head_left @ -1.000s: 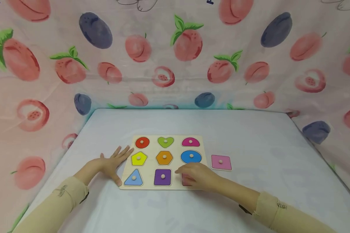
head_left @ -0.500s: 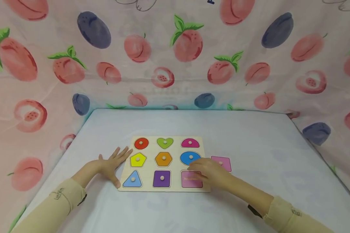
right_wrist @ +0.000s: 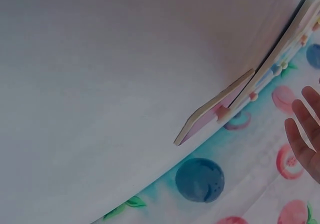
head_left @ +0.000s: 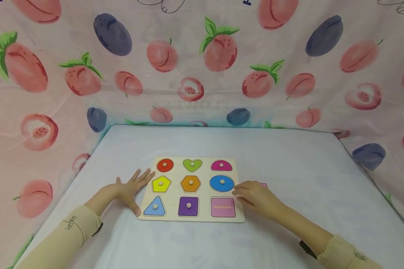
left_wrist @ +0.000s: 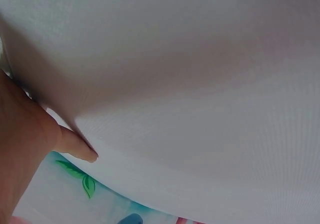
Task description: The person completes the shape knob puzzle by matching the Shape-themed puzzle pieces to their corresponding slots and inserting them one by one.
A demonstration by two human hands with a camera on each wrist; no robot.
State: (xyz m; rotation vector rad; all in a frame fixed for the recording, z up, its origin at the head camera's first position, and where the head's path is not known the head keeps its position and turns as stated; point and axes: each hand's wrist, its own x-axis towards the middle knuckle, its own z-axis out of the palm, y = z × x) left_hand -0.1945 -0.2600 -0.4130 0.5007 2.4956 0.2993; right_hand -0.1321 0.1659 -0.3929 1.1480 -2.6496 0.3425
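A wooden knob puzzle board (head_left: 205, 171) lies flat on the white-covered table. My left hand (head_left: 126, 192) rests with spread fingers at its left edge, thumb by the near corner. The pink rectangular slot (head_left: 223, 207) at the near right shows its bare, lettered bottom. My right hand (head_left: 257, 198) hovers past the board's right edge, covering most of the loose pink rectangle piece (head_left: 264, 185) in the head view. From the right wrist, that knobbed piece (right_wrist: 200, 126) lies on the table, apart from my loosely extended fingers (right_wrist: 303, 119).
Coloured pieces fill the other slots, among them the blue oval (head_left: 219, 186), the purple square (head_left: 183, 211) and the orange hexagon (head_left: 186, 185). A fruit-print cloth (head_left: 219, 101) hangs around the back and sides of the table.
My right hand has moved right, off the pink slot and over to the loose pink piece, baring the slot's lettering. My left hand has stayed at the board's edge.
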